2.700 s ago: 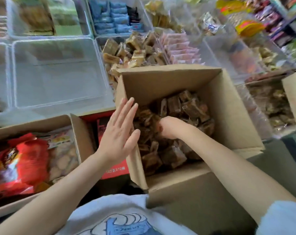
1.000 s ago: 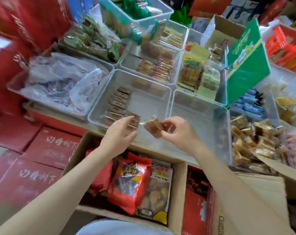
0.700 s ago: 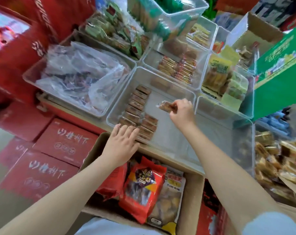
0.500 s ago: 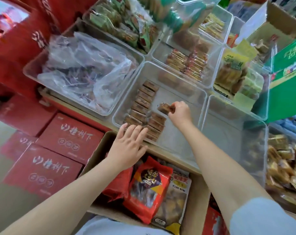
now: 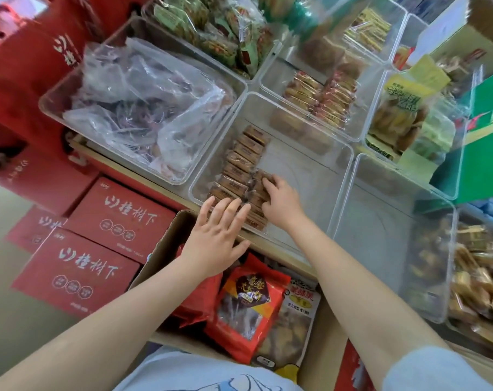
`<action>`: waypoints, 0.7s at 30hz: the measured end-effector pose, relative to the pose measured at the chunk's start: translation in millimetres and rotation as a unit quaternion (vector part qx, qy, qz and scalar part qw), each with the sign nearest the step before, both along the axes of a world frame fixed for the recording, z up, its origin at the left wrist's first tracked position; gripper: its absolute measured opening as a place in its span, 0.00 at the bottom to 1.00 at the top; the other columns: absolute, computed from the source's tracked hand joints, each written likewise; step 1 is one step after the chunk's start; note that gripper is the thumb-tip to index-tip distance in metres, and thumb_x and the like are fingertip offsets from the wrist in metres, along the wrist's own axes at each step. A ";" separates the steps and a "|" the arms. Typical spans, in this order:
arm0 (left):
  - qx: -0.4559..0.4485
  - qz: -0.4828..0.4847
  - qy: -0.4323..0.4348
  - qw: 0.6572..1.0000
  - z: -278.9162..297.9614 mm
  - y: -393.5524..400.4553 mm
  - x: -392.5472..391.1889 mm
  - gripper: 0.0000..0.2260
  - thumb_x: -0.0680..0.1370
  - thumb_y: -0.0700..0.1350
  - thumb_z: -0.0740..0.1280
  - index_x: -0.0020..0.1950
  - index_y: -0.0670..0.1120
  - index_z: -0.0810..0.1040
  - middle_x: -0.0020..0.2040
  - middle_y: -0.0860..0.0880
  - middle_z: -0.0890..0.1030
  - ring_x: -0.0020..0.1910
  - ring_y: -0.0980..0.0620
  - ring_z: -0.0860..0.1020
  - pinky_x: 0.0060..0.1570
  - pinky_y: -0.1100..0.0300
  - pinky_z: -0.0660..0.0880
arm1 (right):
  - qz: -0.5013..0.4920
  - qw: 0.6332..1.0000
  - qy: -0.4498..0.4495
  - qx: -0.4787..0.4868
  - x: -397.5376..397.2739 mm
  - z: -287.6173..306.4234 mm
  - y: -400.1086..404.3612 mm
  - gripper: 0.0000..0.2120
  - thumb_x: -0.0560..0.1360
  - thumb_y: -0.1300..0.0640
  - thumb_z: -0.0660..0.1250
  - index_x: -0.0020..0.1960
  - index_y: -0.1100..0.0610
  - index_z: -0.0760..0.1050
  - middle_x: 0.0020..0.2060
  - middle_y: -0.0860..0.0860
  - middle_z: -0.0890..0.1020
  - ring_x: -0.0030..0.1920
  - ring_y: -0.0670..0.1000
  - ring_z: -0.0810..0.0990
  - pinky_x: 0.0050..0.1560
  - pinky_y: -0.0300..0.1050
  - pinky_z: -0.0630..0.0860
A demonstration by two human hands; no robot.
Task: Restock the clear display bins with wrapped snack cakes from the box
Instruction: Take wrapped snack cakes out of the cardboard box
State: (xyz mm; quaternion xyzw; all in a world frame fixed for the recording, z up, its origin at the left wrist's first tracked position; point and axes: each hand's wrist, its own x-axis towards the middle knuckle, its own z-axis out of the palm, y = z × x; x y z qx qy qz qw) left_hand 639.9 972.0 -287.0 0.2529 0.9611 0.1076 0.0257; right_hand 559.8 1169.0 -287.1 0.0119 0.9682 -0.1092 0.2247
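A clear display bin (image 5: 304, 170) in the middle of the shelf holds a neat row of brown wrapped snack cakes (image 5: 241, 159) along its left side and a shorter second row beside it. My right hand (image 5: 282, 201) reaches into the bin and its fingers curl over a wrapped snack cake (image 5: 260, 176) at the far end of that second row. My left hand (image 5: 217, 235) hovers flat with straight fingers over the bin's front rim, its fingertips at the nearest cakes. The box the cakes came from is out of view.
An open cardboard box (image 5: 162, 246) with red snack bags (image 5: 248, 300) sits below my arms. To the right stands another clear bin (image 5: 386, 230). A bin of crumpled plastic bags (image 5: 143, 103) is at left, red cartons (image 5: 118, 218) on the floor, a green box (image 5: 488, 142) at right.
My right hand has lowered the cake from above the bin down onto the second row. My left hand has moved slightly forward toward the bin's front rim.
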 end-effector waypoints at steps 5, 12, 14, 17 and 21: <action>-0.051 0.000 -0.056 0.997 16.0 0.1 -1.3 0.33 0.79 0.63 0.55 0.80 0.46 0.61 0.76 0.45 0.68 0.77 0.44 0.62 0.78 0.45 0.41 | -0.050 0.993 0.057 -0.089 23.0 48.1 16.5 0.24 0.78 0.58 0.63 0.74 0.55 0.69 0.75 0.56 0.66 0.76 0.57 0.62 0.76 0.52 0.59; 0.120 -0.007 -0.162 0.979 86.2 75.2 32.2 0.30 0.77 0.60 0.59 0.72 0.42 0.73 0.71 0.43 0.73 0.73 0.43 0.68 0.74 0.48 0.59 | -0.147 0.937 0.222 -0.226 170.7 164.0 95.7 0.09 0.80 0.60 0.64 0.51 0.54 0.83 0.40 0.45 0.83 0.40 0.48 0.81 0.46 0.46 0.78; 0.175 -0.062 -0.218 0.958 100.9 117.8 71.8 0.22 0.80 0.52 0.65 0.71 0.44 0.74 0.70 0.44 0.74 0.72 0.45 0.68 0.72 0.53 0.62 | -0.187 0.917 0.282 -0.212 220.8 189.4 131.6 0.08 0.79 0.61 0.65 0.50 0.54 0.83 0.38 0.43 0.82 0.38 0.48 0.81 0.43 0.49 0.79; 0.216 -0.149 -0.295 0.919 116.6 181.8 136.2 0.24 0.78 0.57 0.62 0.70 0.47 0.75 0.68 0.47 0.74 0.70 0.48 0.69 0.67 0.60 0.63 | -0.255 0.889 0.343 -0.164 297.4 217.5 185.7 0.09 0.78 0.58 0.64 0.50 0.53 0.83 0.37 0.48 0.83 0.38 0.51 0.82 0.41 0.55 0.80; 0.241 -0.214 -0.320 0.891 134.6 251.7 218.8 0.25 0.81 0.53 0.65 0.77 0.53 0.65 0.73 0.50 0.67 0.72 0.51 0.65 0.71 0.53 0.66 | -0.328 0.874 0.342 -0.108 393.3 236.4 245.9 0.09 0.79 0.58 0.64 0.51 0.55 0.83 0.39 0.48 0.83 0.39 0.49 0.82 0.44 0.54 0.80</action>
